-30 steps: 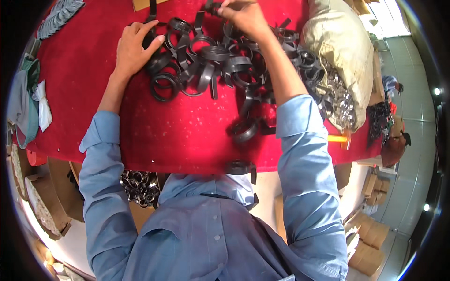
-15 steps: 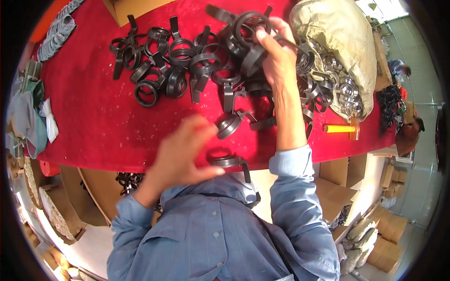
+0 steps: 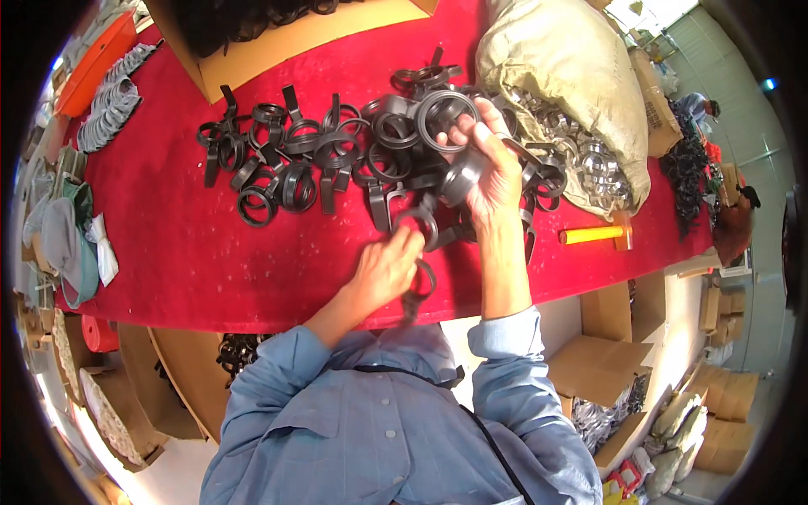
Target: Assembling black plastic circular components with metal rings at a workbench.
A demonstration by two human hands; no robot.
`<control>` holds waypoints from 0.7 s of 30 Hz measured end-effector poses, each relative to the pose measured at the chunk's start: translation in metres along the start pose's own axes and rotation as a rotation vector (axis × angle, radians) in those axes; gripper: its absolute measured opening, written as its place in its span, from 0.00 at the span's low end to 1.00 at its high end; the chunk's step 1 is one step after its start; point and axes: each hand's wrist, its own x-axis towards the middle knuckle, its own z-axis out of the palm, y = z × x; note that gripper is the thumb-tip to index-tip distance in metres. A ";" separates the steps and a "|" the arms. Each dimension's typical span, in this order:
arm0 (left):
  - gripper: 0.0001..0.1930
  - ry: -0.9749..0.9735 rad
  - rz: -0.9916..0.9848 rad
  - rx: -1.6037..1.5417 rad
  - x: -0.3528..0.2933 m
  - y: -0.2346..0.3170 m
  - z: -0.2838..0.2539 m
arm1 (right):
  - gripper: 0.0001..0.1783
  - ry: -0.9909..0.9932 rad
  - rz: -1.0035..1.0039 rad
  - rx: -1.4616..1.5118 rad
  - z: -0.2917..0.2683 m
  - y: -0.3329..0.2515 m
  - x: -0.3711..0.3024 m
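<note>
My right hand (image 3: 498,181) is closed around black ring-shaped parts; one large ring (image 3: 423,135) stands up at the fingertips and another ring (image 3: 461,178) sits against the palm. Lower and to the left, my left hand (image 3: 383,269) has its fingers pinched on a black ring (image 3: 432,225) blurred by motion. Just beside that hand is a second black ring (image 3: 431,282) with a tab, also blurred; whether it is touched I cannot tell. Beyond both hands lies a heap of similar black rings with flat handles (image 3: 299,185).
A red cloth (image 3: 160,244) covers the table. A cardboard box (image 3: 278,55) of black parts stands at the far left. On the right are a beige sack (image 3: 572,67) spilling shiny metal rings (image 3: 599,164) and a yellow-handled hammer (image 3: 593,234). Stacked grey pieces (image 3: 109,114) lie far left.
My left hand, spread apart before, has moved right and closed on a black ring. My right hand has come nearer with its rings. The view has shifted, showing more of the box.
</note>
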 end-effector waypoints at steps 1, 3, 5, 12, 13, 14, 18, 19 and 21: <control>0.13 0.029 -0.066 0.103 0.015 -0.001 -0.002 | 0.22 -0.047 0.020 0.069 0.002 -0.004 -0.003; 0.14 0.126 -0.109 0.197 0.029 -0.011 0.008 | 0.21 -0.102 0.023 0.114 0.006 -0.011 -0.009; 0.17 0.067 -0.179 0.247 0.037 -0.016 0.015 | 0.23 -0.111 -0.005 0.063 0.006 -0.011 -0.018; 0.27 0.061 -0.047 0.018 0.021 -0.006 -0.030 | 0.33 -0.151 0.027 0.186 -0.003 0.009 -0.064; 0.25 0.064 -0.094 -0.047 0.017 -0.001 -0.040 | 0.34 -0.119 0.044 0.211 -0.001 0.010 -0.073; 0.24 0.065 -0.142 -0.112 0.012 0.004 -0.049 | 0.33 -0.112 0.061 0.288 -0.001 0.014 -0.079; 0.19 0.504 -0.379 -0.550 -0.007 0.010 -0.063 | 0.32 -0.153 0.118 0.514 -0.010 0.026 -0.097; 0.19 0.497 -0.380 -0.548 -0.005 0.017 -0.070 | 0.32 -0.147 0.132 0.583 -0.009 0.027 -0.102; 0.18 0.351 -0.306 -0.441 -0.001 0.030 -0.081 | 0.30 -0.123 0.151 0.647 -0.011 0.032 -0.111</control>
